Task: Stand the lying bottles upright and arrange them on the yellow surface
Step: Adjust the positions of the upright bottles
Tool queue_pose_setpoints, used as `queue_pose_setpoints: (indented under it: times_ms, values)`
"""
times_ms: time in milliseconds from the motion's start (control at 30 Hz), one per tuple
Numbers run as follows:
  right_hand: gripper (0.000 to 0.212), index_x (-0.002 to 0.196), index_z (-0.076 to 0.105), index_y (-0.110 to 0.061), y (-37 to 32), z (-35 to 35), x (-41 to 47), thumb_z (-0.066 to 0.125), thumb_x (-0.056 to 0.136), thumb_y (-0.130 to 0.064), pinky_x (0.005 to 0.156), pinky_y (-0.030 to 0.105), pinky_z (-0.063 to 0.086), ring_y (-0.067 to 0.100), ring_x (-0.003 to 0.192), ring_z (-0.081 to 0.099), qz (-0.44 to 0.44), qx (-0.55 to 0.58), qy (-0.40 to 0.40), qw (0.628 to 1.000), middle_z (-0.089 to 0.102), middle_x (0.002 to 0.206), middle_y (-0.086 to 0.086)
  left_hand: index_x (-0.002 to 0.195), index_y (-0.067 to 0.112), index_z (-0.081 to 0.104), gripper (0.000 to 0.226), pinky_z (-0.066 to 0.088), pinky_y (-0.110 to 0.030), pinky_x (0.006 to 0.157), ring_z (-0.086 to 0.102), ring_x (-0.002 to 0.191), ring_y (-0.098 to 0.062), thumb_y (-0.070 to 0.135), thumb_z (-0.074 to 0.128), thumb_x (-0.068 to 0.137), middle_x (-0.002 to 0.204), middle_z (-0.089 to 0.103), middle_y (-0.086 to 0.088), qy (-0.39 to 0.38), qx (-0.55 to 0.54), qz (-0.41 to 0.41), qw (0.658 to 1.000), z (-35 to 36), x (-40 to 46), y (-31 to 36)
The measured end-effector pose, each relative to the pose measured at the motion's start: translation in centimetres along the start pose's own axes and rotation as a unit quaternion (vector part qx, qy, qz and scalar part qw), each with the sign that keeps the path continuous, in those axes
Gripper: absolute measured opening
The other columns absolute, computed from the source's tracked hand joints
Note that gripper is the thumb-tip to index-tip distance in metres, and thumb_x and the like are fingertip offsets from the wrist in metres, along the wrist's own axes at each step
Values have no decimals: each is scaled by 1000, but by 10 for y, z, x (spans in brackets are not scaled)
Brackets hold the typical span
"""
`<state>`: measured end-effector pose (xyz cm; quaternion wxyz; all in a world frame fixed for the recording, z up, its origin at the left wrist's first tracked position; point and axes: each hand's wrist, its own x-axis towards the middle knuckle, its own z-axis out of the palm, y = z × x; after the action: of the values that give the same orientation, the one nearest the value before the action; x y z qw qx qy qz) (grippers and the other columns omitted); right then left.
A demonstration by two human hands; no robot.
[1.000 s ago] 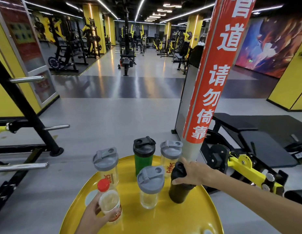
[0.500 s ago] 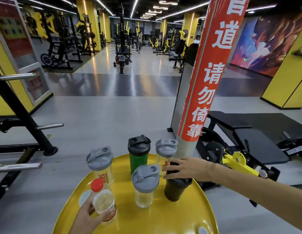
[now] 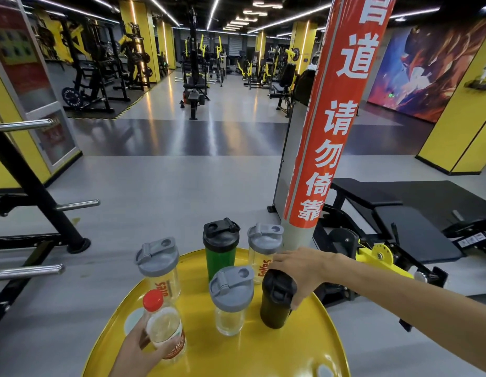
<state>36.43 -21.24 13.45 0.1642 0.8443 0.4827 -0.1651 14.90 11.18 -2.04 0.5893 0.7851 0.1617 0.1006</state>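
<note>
A round yellow tray (image 3: 277, 349) holds several upright bottles. My right hand (image 3: 301, 270) grips the top of a black bottle (image 3: 276, 303) standing at the tray's right. My left hand (image 3: 138, 352) is wrapped around a clear red-capped bottle (image 3: 164, 325) at the front left. A clear grey-lidded shaker (image 3: 231, 300) stands in the middle. Behind are another grey-lidded shaker (image 3: 159, 268) at the left, a green bottle with a black lid (image 3: 220, 251), and a third grey-lidded shaker (image 3: 263, 248) partly hidden by my right hand.
A pole with a red banner (image 3: 329, 126) rises right behind the tray. A black bench with yellow parts (image 3: 394, 229) stands to the right, a black weight rack with steel pegs (image 3: 38, 208) to the left. A white disc (image 3: 133, 319) lies by the red-capped bottle.
My right hand has shifted on the black bottle, whose lid now shows from under the fingers. The red-capped bottle stays in my left hand. The view has moved slightly.
</note>
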Motion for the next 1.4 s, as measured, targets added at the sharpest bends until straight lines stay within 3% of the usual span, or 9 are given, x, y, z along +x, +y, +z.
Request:
queue_pose_setpoints:
  times_ms: [200, 367, 433, 533, 700, 800, 967, 1233, 1400]
  values:
    - [95, 132, 47, -12, -2, 4, 2, 61, 68, -79, 84, 41, 58, 28, 102, 60, 69, 10, -14, 997, 56, 125, 5, 134, 19, 57, 81, 54, -10, 81, 69, 101, -10, 15, 93, 62, 108, 75, 1, 3, -3, -6, 1000, 0, 1, -5]
    - [96, 126, 51, -8, -1, 8, 2, 56, 68, -84, 80, 39, 59, 26, 94, 60, 101, 47, -2, 994, 57, 116, 5, 133, 16, 58, 80, 54, -9, 79, 70, 99, -12, 11, 93, 62, 103, 76, 9, 10, -2, -11, 1000, 0, 1, -5]
    - [98, 128, 50, -6, -4, 7, 3, 55, 69, -84, 81, 39, 59, 27, 96, 60, 109, 43, -6, 993, 57, 119, 6, 133, 15, 57, 79, 54, -8, 78, 70, 100, -15, 10, 92, 62, 106, 75, 1, 10, 1, -10, 1000, 1, 0, -5]
    - [103, 137, 43, -5, -5, 6, 5, 55, 71, -83, 86, 40, 56, 31, 107, 59, 119, 45, -23, 992, 53, 131, 9, 132, 15, 58, 77, 54, -8, 76, 69, 99, -16, 9, 92, 62, 100, 76, 7, 10, -3, -12, 1000, 1, 0, -3]
    - [120, 152, 16, -21, -3, 13, 7, 71, 61, -77, 100, 49, 50, 35, 127, 50, 104, 70, -40, 991, 36, 151, 6, 131, 13, 57, 77, 55, -11, 79, 69, 100, -8, 13, 92, 62, 103, 75, 10, -3, -3, -9, 1000, 0, -1, -1]
    - [115, 148, 21, -21, -4, 21, 8, 81, 60, -64, 98, 46, 52, 33, 124, 51, 96, 98, -12, 991, 39, 144, 6, 133, 15, 55, 78, 55, -12, 82, 67, 101, -1, 14, 91, 64, 109, 70, 25, -6, -10, -6, 1000, -1, -3, 1]
    - [108, 143, 28, -20, 0, 25, 7, 85, 58, -55, 93, 41, 54, 29, 120, 52, 112, 129, 1, 985, 44, 136, 4, 134, 13, 55, 78, 55, -11, 80, 67, 98, 1, 12, 91, 64, 109, 70, 26, -10, -12, -5, 1000, 0, -3, 2]
    - [119, 148, 22, -20, 2, 32, 0, 80, 55, -66, 97, 40, 53, 27, 122, 49, 151, 166, -10, 974, 44, 138, 5, 133, 18, 55, 78, 55, -12, 80, 67, 102, -3, 15, 91, 64, 109, 70, 24, -8, -8, 1, 1000, 0, -4, 3]
    - [126, 151, 17, -20, -2, 25, -3, 72, 55, -79, 102, 42, 49, 30, 127, 49, 169, 102, -46, 979, 44, 145, 6, 117, 32, 60, 66, 54, -8, 74, 65, 96, 3, 9, 91, 63, 105, 69, 29, 1, -17, 7, 1000, 3, -6, 10]
